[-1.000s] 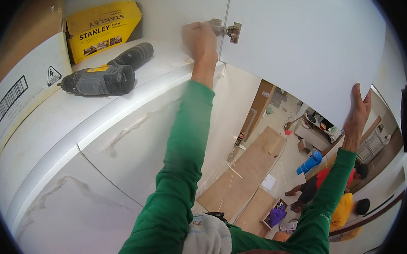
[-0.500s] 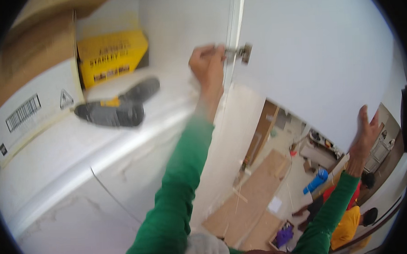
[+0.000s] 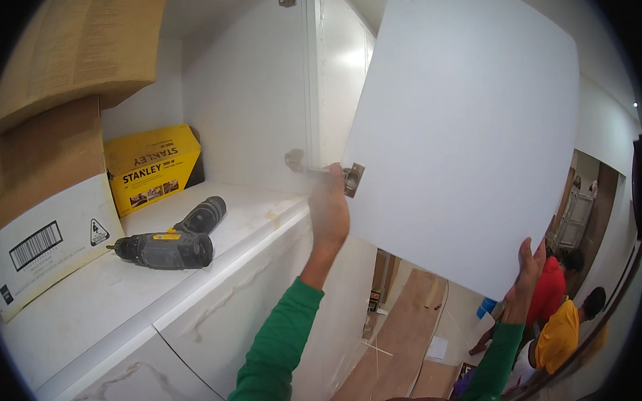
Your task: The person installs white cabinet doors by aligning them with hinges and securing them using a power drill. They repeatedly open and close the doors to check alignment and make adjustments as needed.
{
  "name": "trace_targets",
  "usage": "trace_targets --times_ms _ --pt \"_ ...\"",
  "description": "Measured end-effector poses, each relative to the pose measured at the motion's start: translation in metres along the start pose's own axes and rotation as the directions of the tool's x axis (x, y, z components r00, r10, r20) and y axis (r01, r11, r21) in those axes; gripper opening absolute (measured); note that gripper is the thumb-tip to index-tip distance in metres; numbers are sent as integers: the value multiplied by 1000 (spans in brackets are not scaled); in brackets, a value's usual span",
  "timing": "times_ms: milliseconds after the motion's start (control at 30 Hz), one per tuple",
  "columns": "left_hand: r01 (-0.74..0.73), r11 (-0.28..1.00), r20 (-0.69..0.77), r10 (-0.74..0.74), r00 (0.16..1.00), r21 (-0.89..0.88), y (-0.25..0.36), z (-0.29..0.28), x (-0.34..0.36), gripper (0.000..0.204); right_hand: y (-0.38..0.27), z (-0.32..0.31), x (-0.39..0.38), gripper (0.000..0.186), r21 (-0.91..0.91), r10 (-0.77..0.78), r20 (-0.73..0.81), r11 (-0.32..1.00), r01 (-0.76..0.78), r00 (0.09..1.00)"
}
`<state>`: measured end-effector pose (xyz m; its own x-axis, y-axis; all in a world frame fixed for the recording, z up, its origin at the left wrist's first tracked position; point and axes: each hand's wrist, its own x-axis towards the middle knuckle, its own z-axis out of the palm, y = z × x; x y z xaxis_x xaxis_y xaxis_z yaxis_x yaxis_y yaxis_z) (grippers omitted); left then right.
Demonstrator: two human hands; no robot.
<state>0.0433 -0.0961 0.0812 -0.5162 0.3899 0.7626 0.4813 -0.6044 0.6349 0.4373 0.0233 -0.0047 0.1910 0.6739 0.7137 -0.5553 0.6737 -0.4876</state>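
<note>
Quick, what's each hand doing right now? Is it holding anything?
Left hand: at the lower hinge of the white door; blurred, so its grip can't be told.
Right hand: closed on the door's edge, near the lower right corner.

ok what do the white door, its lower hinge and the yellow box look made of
White door: perhaps laminated board, going by its smooth, even, low-sheen face. Lower hinge: metal, probably plated steel, from its silvery shine. Yellow box: likely matt printed cardboard, judging by its folded edges and flat faces.

Lettered yellow box (image 3: 155, 168), carton (image 3: 73, 263) with barcode (image 3: 36, 246), triangle (image 3: 99, 231)
</note>
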Motion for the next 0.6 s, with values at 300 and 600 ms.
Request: trace_targets --times_ms 300,600 --pt "91 994 -219 -101 970 -56 70 -30 -76 54 18 -45 -72 56 154 57 3 986 -56 998" --pt "-123 912 -358 275 892 392 167 -81 -117 45 19 -11 -55 66 320 196 -79 934 -161 977"
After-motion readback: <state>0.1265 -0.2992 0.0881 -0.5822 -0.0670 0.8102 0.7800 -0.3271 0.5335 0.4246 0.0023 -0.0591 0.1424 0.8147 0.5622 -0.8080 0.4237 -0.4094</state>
